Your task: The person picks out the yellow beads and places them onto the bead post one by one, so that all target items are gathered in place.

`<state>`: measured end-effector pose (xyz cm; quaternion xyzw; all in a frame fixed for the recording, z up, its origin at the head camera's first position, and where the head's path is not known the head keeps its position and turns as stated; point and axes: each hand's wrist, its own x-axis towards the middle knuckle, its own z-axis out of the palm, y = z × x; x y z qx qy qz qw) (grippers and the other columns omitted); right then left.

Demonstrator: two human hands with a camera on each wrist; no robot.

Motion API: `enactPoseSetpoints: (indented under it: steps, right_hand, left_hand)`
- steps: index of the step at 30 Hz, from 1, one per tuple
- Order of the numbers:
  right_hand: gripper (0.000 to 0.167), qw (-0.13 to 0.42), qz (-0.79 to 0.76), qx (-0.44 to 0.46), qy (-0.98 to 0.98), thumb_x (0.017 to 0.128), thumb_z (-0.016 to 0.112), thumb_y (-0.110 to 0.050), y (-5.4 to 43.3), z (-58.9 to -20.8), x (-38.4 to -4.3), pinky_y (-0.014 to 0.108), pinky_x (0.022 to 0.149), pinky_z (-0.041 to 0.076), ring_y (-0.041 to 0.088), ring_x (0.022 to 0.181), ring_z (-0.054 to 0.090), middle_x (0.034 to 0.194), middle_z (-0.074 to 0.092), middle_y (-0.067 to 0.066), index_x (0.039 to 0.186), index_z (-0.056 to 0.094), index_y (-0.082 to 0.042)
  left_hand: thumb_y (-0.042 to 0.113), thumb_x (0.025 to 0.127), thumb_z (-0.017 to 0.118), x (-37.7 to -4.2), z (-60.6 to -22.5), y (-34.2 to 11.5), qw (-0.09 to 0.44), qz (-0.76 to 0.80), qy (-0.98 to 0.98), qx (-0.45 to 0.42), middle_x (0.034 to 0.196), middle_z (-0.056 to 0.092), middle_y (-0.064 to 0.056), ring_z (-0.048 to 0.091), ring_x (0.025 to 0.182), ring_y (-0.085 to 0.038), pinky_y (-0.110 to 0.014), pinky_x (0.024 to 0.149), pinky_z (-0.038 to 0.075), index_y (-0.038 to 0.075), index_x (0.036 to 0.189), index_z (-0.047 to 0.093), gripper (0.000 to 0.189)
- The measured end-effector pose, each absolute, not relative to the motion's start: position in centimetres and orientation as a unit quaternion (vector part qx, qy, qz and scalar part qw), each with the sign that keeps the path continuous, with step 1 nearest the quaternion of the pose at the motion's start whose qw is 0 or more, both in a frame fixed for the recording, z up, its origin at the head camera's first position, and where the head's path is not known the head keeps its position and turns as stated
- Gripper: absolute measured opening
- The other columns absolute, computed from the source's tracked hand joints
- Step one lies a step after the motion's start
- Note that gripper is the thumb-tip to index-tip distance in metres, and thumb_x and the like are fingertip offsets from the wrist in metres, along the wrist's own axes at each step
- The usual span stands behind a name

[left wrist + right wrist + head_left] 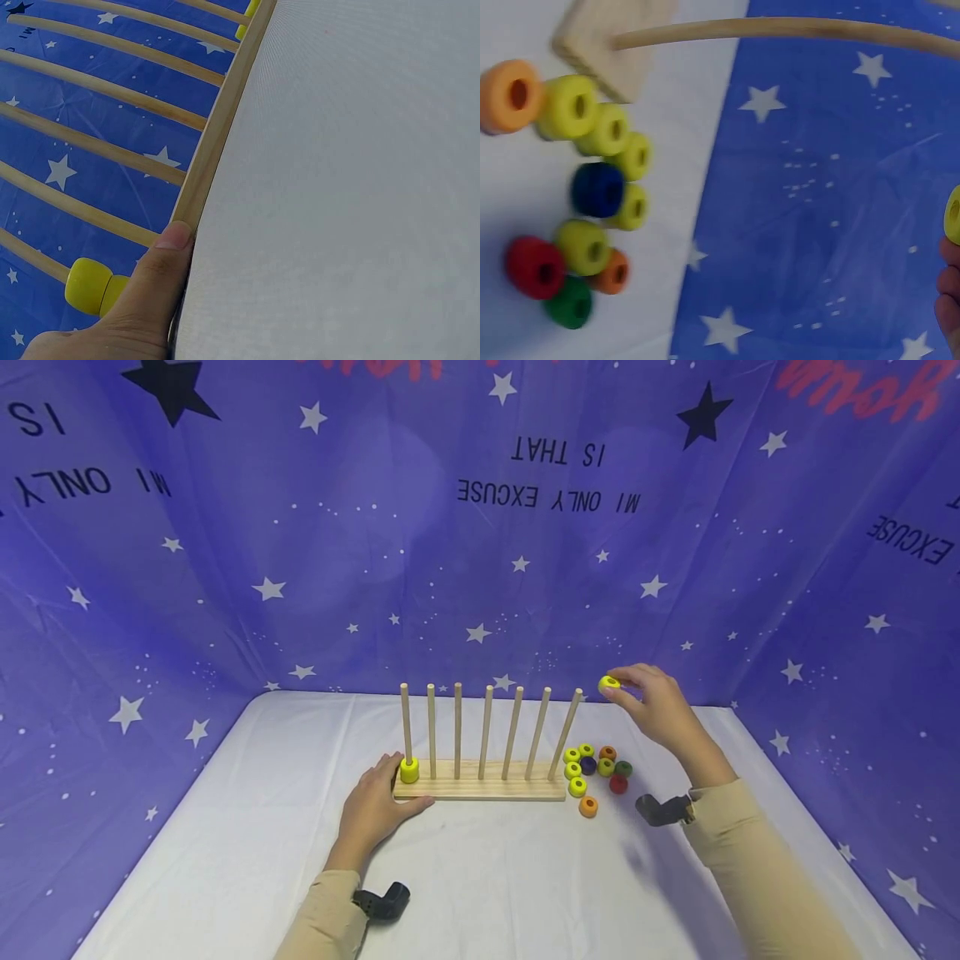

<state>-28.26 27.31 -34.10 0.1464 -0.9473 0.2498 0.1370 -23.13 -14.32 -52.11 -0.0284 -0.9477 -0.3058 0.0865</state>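
Note:
A wooden peg rack (480, 789) stands on the table, its several upright pegs rising from a flat base. My left hand (375, 806) grips the base's left end; in the left wrist view the thumb (154, 281) lies along its front edge. Two yellow beads (88, 286) are stacked at the foot of the leftmost peg. My right hand (656, 706) pinches a yellow bead (609, 683) between thumb and fingers, raised to the right of the rightmost peg (566, 733) and apart from it. Only the fingertips and part of that bead (952, 215) show in the right wrist view.
Right of the rack lies a loose group of beads: several yellow ones (577, 787), a dark blue one (598, 190), a red one (534, 268), a green one (568, 303) and two orange ones (588, 807). A purple star-patterned cloth (480, 593) hangs behind the white table (480, 877).

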Motion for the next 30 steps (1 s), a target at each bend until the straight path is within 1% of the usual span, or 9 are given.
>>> enactPoseSetpoints:
  steps: [3, 6, 10, 17, 24, 27, 30]
  right_hand:
    - [0.038, 0.152, 0.255, 0.157, -0.942, 0.097, 0.065, -0.031, 26.6, -32.9, -28.4, 0.061, 0.099, 0.046, 0.037, 0.118, 0.057, 0.123, 0.065, 0.014, 0.127, 0.064, -0.007]
    - [0.036, 0.162, 0.263, 0.165, -0.937, 0.096, 0.066, -0.029, 25.7, -32.0, -28.5, 0.058, 0.097, 0.047, 0.034, 0.115, 0.057, 0.12, 0.066, 0.013, 0.125, 0.065, -0.008]
    - [0.035, 0.165, 0.272, 0.179, -0.931, 0.096, 0.067, -0.026, 24.5, -31.2, -28.6, 0.058, 0.098, 0.048, 0.034, 0.116, 0.058, 0.12, 0.067, 0.013, 0.125, 0.065, -0.007]
    - [0.035, 0.173, 0.282, 0.199, -0.923, 0.096, 0.066, -0.029, 22.6, -30.1, -28.8, 0.055, 0.102, 0.046, 0.032, 0.119, 0.057, 0.121, 0.066, 0.011, 0.123, 0.066, -0.008]
    - [0.035, 0.173, 0.299, 0.235, -0.909, 0.096, 0.066, -0.03, 20.1, -29.3, -28.8, 0.054, 0.101, 0.047, 0.031, 0.119, 0.056, 0.119, 0.067, 0.01, 0.122, 0.067, -0.007]
    - [0.034, 0.175, 0.301, 0.241, -0.906, 0.095, 0.068, -0.03, 19.0, -29.0, -28.8, 0.054, 0.106, 0.042, 0.03, 0.117, 0.057, 0.117, 0.069, 0.009, 0.121, 0.068, -0.008]
    - [0.033, 0.173, 0.304, 0.246, -0.904, 0.094, 0.069, -0.029, 17.7, -28.8, -28.8, 0.052, 0.106, 0.042, 0.028, 0.115, 0.058, 0.116, 0.069, 0.007, 0.119, 0.069, -0.009]
  left_hand:
    - [0.063, 0.07, 0.08, -23.1, -52.1, -14.4, 0.092, -0.306, -0.947, -0.03, 0.152, 0.047, -0.016, 0.041, 0.143, -0.038, -0.06, 0.113, 0.038, 0.008, 0.148, 0.043, 0.103]
    - [0.063, 0.07, 0.08, -23.1, -52.0, -14.4, 0.096, -0.305, -0.947, -0.03, 0.151, 0.048, -0.017, 0.041, 0.143, -0.038, -0.06, 0.113, 0.038, 0.008, 0.148, 0.044, 0.102]
    - [0.063, 0.071, 0.08, -23.1, -52.1, -14.4, 0.091, -0.305, -0.947, -0.03, 0.152, 0.047, -0.016, 0.04, 0.143, -0.038, -0.06, 0.113, 0.038, 0.008, 0.148, 0.044, 0.102]
    - [0.063, 0.071, 0.079, -23.1, -51.9, -14.4, 0.085, -0.306, -0.948, -0.033, 0.152, 0.047, -0.016, 0.04, 0.143, -0.039, -0.06, 0.113, 0.037, 0.008, 0.149, 0.042, 0.102]
    - [0.063, 0.071, 0.08, -23.1, -51.9, -14.5, 0.086, -0.307, -0.947, -0.032, 0.152, 0.048, -0.015, 0.04, 0.144, -0.038, -0.06, 0.114, 0.038, 0.009, 0.148, 0.044, 0.1]
    - [0.063, 0.071, 0.08, -23.1, -52.0, -14.5, 0.089, -0.308, -0.947, -0.032, 0.151, 0.048, -0.016, 0.04, 0.143, -0.038, -0.06, 0.113, 0.037, 0.008, 0.148, 0.044, 0.101]
    - [0.064, 0.071, 0.08, -23.1, -52.1, -14.5, 0.09, -0.307, -0.947, -0.031, 0.152, 0.048, -0.016, 0.041, 0.143, -0.039, -0.06, 0.113, 0.037, 0.008, 0.148, 0.043, 0.103]
